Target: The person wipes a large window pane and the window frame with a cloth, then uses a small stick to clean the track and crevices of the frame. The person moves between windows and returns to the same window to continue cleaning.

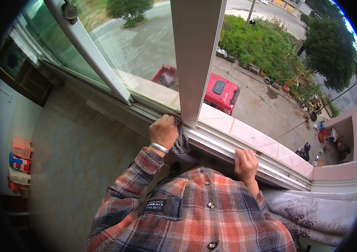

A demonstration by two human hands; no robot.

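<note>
My left hand (164, 132), with a silver bracelet at its wrist, grips a grey cloth (182, 143). It presses the cloth to the lower window track beside the foot of the upright frame post (194, 63), and the rest of the cloth hangs down on the room side. My right hand (247, 163) has its fingers curled over the inner edge of the white window track (222, 143), right of the post; nothing shows in its grasp. A sliding glass sash (134, 56) stands left of the post. To the right the window is open.
A pink tiled ledge (244, 130) runs outside the track. Down in the yard stands a red vehicle (222, 91). A patterned white curtain (310, 211) hangs at my right. Plastic stools (20, 167) are stacked by the left wall, across the tiled floor (80, 163).
</note>
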